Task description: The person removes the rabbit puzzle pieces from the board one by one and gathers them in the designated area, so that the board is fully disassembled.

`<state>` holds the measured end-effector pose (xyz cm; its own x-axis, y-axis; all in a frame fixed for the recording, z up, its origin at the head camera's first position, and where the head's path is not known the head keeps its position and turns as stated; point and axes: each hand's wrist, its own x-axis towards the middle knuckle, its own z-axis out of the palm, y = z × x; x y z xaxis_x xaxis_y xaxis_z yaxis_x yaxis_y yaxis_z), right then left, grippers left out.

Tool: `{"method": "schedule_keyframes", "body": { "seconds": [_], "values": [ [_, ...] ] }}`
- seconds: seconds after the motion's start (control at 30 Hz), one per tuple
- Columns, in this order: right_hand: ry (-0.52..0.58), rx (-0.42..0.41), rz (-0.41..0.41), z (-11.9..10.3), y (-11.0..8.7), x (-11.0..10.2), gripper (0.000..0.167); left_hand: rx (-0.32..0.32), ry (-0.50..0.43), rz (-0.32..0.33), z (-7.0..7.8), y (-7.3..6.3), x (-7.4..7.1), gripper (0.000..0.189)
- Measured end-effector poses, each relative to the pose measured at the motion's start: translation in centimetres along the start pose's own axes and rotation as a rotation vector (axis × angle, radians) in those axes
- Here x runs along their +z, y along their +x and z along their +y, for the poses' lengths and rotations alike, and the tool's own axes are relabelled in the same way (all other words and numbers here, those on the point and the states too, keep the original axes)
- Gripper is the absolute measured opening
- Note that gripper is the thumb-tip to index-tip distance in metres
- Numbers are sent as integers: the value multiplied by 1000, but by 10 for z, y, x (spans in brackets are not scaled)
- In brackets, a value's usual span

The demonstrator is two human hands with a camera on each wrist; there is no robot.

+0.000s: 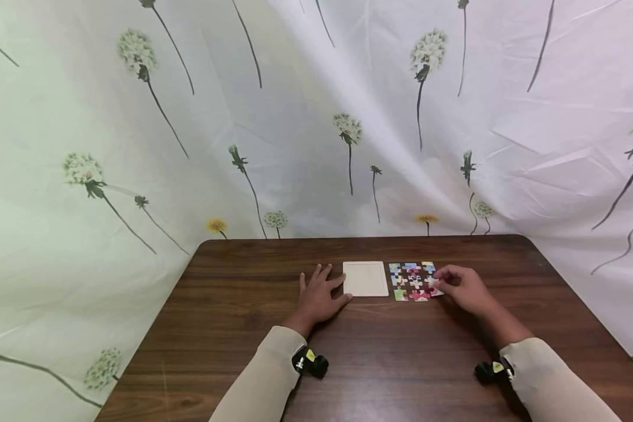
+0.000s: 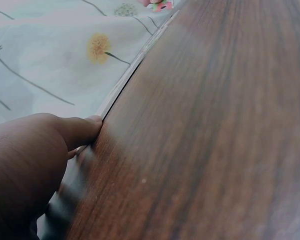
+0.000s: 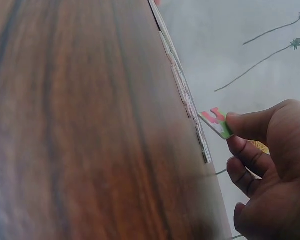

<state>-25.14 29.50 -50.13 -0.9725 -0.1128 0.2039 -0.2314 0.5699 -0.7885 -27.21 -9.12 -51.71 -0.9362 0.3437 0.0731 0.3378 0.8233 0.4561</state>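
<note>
My right hand (image 1: pixel 466 289) pinches a puzzle piece (image 3: pixel 216 121) between thumb and fingers. In the right wrist view the piece is pink and green and tilted above the flat pieces. Several colourful puzzle pieces (image 1: pixel 414 281) lie spaced in rows on the table, just left of that hand. Beside them is a square cream puzzle tray (image 1: pixel 366 279) with a raised border and a bare inside. My left hand (image 1: pixel 317 298) rests with fingers spread at the tray's left side. Its thumb touches the tray's near left corner; in the left wrist view the thumb (image 2: pixel 82 131) meets the tray's edge.
The dark wooden table (image 1: pixel 401 363) has rounded far corners. A white cloth (image 1: pixel 295 117) printed with dandelions hangs right behind the table and along its sides. A small black camera (image 1: pixel 312 362) is strapped to the left wrist, another camera (image 1: pixel 493 371) to the right.
</note>
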Motion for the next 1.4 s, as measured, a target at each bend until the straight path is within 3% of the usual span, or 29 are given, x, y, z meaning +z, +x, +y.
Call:
{"method": "schedule_keyframes", "body": {
  "seconds": [0.37, 0.6, 0.77, 1.4],
  "values": [
    [-5, 32, 3, 3, -4, -1, 7, -7, 11, -7, -2, 2, 3, 64],
    [-219, 59, 26, 8, -7, -3, 6, 6, -7, -9, -1, 1, 4, 64],
    [-275, 50, 11, 6, -6, -3, 8, -5, 8, 2, -1, 2, 2, 64],
    [-329, 47, 9, 10, -5, 0, 7, -5, 10, 4, 0, 2, 1, 63]
  ]
}}
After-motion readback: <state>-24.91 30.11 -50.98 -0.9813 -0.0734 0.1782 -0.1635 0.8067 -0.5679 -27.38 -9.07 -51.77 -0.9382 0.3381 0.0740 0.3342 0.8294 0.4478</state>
